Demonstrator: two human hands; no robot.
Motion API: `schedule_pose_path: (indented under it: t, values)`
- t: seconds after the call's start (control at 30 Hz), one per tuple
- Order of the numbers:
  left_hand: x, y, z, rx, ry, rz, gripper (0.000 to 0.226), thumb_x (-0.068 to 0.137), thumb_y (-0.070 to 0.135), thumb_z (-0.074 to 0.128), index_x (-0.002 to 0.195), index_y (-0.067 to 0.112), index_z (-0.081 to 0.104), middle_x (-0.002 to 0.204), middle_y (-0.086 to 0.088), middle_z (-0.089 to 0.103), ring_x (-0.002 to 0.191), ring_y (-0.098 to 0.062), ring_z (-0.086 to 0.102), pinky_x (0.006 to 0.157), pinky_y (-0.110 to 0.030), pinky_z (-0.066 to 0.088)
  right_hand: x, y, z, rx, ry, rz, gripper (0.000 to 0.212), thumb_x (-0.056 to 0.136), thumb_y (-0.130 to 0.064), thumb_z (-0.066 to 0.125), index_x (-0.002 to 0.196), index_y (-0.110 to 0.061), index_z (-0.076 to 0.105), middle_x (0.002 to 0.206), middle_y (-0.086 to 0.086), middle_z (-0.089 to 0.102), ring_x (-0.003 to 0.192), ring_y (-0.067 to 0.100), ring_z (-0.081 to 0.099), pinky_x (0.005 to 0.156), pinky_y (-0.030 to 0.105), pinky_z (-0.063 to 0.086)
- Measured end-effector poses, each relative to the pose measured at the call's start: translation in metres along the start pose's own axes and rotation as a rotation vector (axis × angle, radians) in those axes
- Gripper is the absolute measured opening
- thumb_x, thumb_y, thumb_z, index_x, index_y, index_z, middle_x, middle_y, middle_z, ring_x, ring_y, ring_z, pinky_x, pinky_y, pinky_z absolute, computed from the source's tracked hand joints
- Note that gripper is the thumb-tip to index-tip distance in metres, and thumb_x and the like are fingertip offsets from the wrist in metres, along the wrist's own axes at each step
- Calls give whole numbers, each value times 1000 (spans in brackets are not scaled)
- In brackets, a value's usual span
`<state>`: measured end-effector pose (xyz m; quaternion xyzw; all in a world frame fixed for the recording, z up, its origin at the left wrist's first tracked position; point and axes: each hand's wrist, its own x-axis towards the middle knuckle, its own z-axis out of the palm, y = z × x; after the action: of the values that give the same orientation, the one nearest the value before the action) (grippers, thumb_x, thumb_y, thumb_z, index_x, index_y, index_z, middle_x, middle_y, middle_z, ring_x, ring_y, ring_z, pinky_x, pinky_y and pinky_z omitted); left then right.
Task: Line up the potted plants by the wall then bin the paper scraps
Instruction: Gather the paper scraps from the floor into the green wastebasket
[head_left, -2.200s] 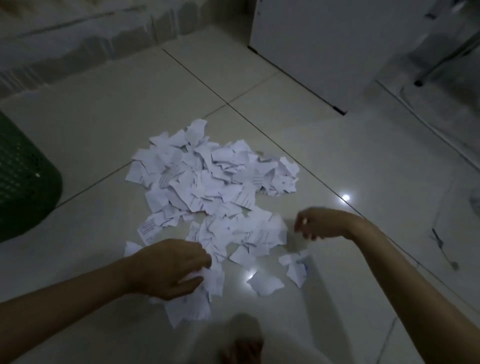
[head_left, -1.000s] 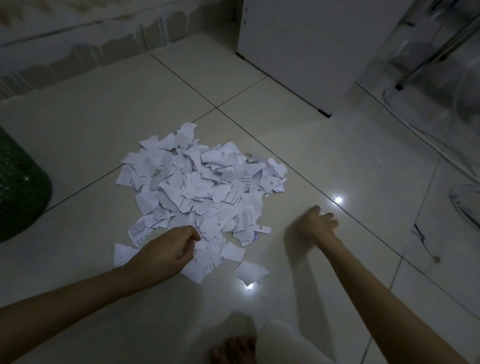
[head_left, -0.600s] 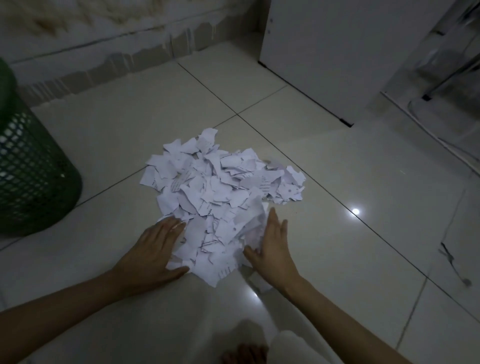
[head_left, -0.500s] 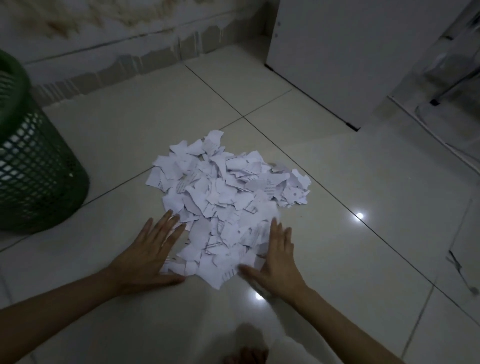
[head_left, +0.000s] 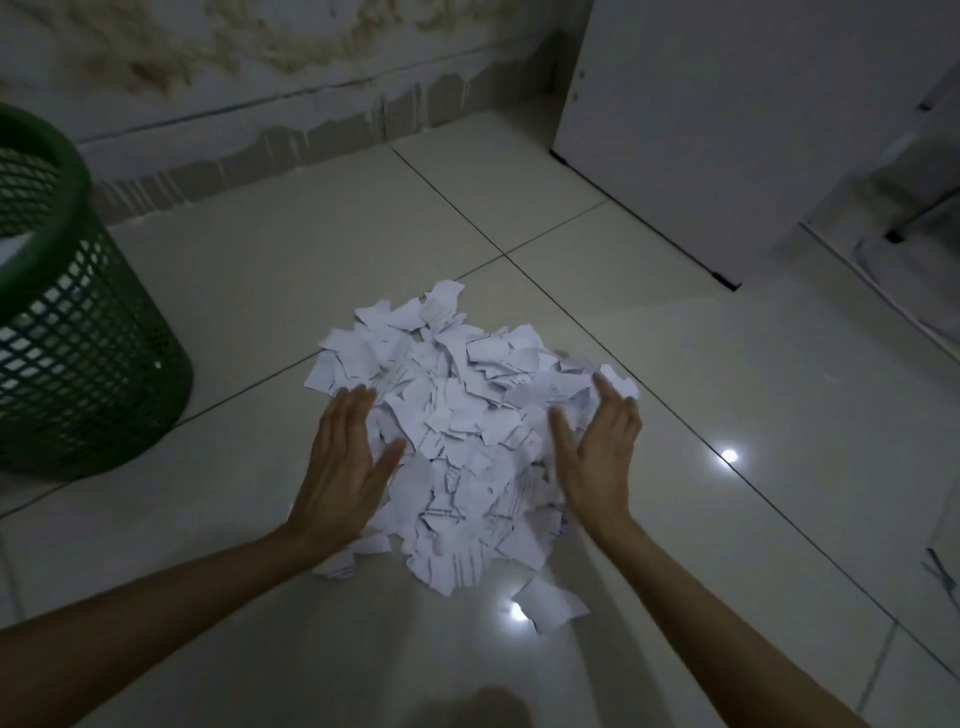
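A heap of torn white paper scraps (head_left: 457, 415) lies on the pale tiled floor in the middle of the head view. My left hand (head_left: 343, 467) presses flat against the heap's left side, fingers apart. On the right side my right hand (head_left: 597, 457) stands on edge against the scraps, fingers straight. Neither hand holds anything. One loose scrap (head_left: 550, 605) lies apart, nearer to me. The green mesh bin (head_left: 78, 332) stands at the left, with white paper showing through its wall. No potted plants are in view.
A stained wall with a peeling skirting (head_left: 311, 124) runs across the back. A white cabinet (head_left: 727, 130) stands at the back right. Metal legs and a cable (head_left: 904, 234) are at the far right. Bare floor tiles lie between the heap and the bin.
Both hands swept the scattered scraps inward into a tighter heap. They now sit further up its two sides, the right hand tilted onto its edge. The view shifted, showing more of the bin.
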<state>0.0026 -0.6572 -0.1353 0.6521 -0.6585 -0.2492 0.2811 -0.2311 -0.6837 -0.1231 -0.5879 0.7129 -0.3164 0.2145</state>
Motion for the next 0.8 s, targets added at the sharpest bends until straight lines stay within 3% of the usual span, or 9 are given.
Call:
schedule_pose_path:
  t: [0.1, 0.17, 0.27, 0.43, 0.57, 0.7, 0.8]
  values:
    - [27, 18, 1, -158, 103, -172, 58, 96, 43, 27, 144, 12, 24, 151, -7, 24, 141, -19, 16, 117, -28, 12, 54, 6, 3, 34, 44, 197, 63, 94, -45, 39, 146, -11, 25, 153, 14, 25, 145, 31, 9, 118, 42, 2]
    - [43, 24, 9, -216, 146, -198, 44, 99, 27, 31, 142, 14, 31, 148, -5, 30, 139, -18, 20, 110, -21, 13, 77, 7, 12, 106, 22, 344, 56, 98, -38, 37, 147, -15, 25, 154, 15, 25, 145, 32, 11, 117, 42, 0]
    - [55, 28, 30, -294, 150, -240, 40, 100, 23, 32, 139, 16, 39, 146, -7, 36, 138, -20, 26, 111, -23, 16, 83, -4, 34, 152, -38, 378, 49, 100, -35, 33, 145, -15, 33, 150, 16, 33, 143, 29, 21, 120, 41, -1]
    - [51, 42, 62, -386, 159, -328, 39, 100, 22, 34, 136, 14, 43, 144, -7, 39, 135, -19, 30, 106, -19, 21, 44, -41, 63, 413, -91, 252, 41, 100, -30, 37, 137, -14, 46, 147, 5, 40, 143, 24, 22, 120, 39, 14]
    - [57, 55, 67, -574, 208, -459, 41, 99, 29, 33, 139, 18, 39, 144, -4, 40, 134, -20, 35, 112, -32, 29, 27, -58, 76, 501, -165, 250, 42, 98, -35, 40, 136, -18, 46, 146, 1, 42, 140, 19, 28, 118, 35, 20]
    - [61, 68, 65, -681, 248, -483, 40, 100, 27, 32, 140, 19, 37, 142, -1, 43, 131, -19, 40, 97, -22, 30, 17, -67, 80, 464, -239, 202, 41, 98, -29, 43, 138, -20, 43, 142, 0, 44, 132, 14, 38, 112, 24, 27]
    - [66, 58, 67, -742, 250, -553, 42, 101, 26, 30, 141, 16, 36, 144, -3, 41, 133, -20, 38, 100, -23, 30, 14, -74, 79, 545, -257, 259, 42, 98, -30, 42, 139, -24, 41, 144, -4, 43, 132, 10, 39, 106, 16, 27]
